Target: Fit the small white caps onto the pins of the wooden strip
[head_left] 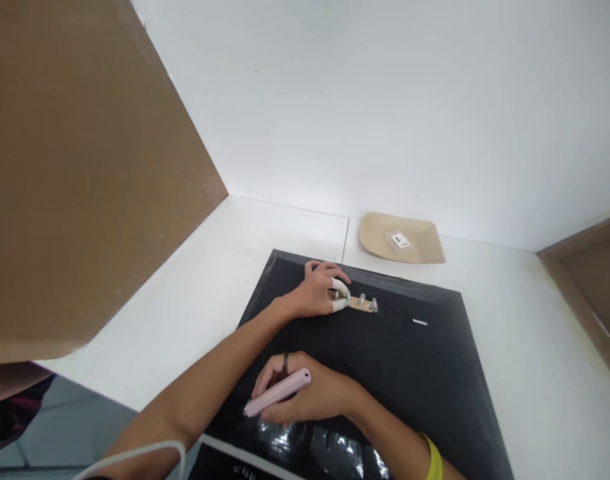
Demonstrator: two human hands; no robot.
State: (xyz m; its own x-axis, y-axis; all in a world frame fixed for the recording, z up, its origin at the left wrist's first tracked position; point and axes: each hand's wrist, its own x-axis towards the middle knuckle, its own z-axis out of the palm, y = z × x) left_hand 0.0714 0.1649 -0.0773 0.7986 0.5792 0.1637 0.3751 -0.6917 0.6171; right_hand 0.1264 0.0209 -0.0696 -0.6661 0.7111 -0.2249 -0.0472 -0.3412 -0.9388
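My left hand (317, 293) is at the far part of the black mat (385, 360), with white finger covers on the thumb and index finger. Those two fingertips pinch a small clear piece at a light wooden strip (355, 304). Several clear upright pieces stand on the strip; its left part is partly hidden by my fingers. Closer to me, my right hand (309, 393), with a dark ring, is closed around a pale pink pen-shaped tool (279, 392). The tool points to the lower left, apart from the strip. A short thin whitish bar (419, 323) lies right of the strip.
Behind the mat, a brown paper tray (425, 240) holds a small clear box (399, 241) with a white label. A brown board (95, 173) rises at the left, and a white wall (385, 107) stands behind the white table (195, 267). A white cable (139, 448) crosses my left forearm.
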